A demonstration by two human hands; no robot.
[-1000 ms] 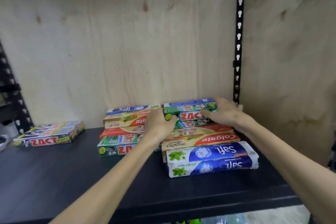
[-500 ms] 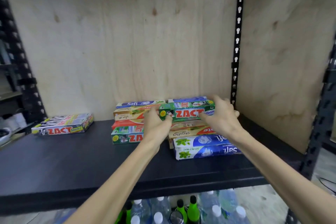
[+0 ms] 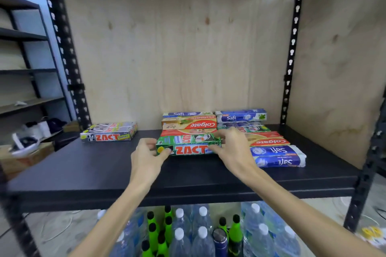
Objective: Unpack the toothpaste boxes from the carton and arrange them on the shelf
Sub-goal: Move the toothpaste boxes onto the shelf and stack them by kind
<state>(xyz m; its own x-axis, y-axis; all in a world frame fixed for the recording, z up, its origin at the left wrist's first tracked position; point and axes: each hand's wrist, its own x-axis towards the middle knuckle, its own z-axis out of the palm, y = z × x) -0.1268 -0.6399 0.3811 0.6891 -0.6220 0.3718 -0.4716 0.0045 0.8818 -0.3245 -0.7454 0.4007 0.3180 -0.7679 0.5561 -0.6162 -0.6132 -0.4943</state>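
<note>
A: Head view, lower centre of frame. Left hand (image 3: 147,157) pinches the left end of the green ZACT box (image 3: 189,145); right hand (image 3: 231,148) has its fingers curled over the box's right end. Both grasp it. The box lies flat on the black shelf (image 3: 83,171), front of the left stack.

B: Room around it?

A: Bare shelf runs left from the box to the silver ZACT pack (image 3: 109,133) at mid-left, and forward to the shelf's front edge. On the right, the wrapped Safi pack (image 3: 278,155) sits near the right hand; beyond it, a strip of bare shelf up to the right upright (image 3: 291,52). Plywood back panel (image 3: 177,48) closes the rear.

B: Counts?

A: Behind the green box: one red box, one Colgate box (image 3: 189,124), one Safi box (image 3: 186,114) at the back. Right group: one Safi box (image 3: 240,116) on top at rear, Colgate boxes (image 3: 269,141) in front, number unclear. Below the shelf: water bottles (image 3: 201,233) and green bottles (image 3: 152,229), partly hidden, not countable.
</note>
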